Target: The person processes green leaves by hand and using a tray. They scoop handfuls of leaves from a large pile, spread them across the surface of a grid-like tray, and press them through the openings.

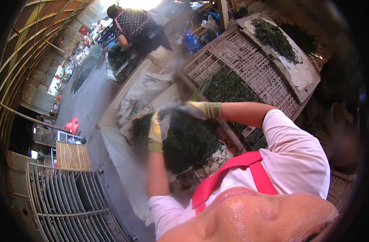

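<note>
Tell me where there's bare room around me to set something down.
The slatted tray has a bare stretch between its green leaves and the pale board. Grey floor shows between the woven panel and the pale sheet. It's crowded around the left hand and right hand, where the dark green pile spreads.

A pale shirt (299,147), red apron (223,171) and yellow-grey gloves (155,128) with olive cuffs (212,110) are worn.
</note>
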Action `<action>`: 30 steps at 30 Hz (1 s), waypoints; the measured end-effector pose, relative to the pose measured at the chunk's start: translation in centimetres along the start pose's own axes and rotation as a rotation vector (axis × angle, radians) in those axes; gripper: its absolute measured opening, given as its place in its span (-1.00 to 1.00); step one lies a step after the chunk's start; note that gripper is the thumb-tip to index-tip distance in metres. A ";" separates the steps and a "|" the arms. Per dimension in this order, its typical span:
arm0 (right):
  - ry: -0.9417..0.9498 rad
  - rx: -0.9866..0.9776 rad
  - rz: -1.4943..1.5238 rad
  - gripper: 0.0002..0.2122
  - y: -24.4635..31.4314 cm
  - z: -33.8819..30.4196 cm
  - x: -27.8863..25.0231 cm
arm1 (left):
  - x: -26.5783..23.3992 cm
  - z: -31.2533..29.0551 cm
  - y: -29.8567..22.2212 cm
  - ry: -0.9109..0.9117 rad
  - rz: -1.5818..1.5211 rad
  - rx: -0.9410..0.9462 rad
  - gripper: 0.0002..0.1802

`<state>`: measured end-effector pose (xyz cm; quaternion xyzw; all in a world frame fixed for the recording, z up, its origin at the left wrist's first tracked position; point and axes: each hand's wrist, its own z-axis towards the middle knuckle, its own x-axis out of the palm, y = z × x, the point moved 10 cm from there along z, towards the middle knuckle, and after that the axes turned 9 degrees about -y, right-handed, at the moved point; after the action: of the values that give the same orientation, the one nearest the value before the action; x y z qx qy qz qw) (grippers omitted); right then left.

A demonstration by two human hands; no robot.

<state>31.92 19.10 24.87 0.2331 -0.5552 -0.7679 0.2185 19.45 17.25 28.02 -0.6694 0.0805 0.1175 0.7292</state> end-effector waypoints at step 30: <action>-0.616 -0.400 0.344 -0.81 7.2 1.8 -36.3 | 22.8 11.0 -11.6 0.470 -0.566 -0.330 -0.61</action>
<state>60.29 39.98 36.43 -0.1514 -0.4652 -0.8469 0.2083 44.18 28.81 33.88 -0.7820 0.0377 -0.2328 0.5770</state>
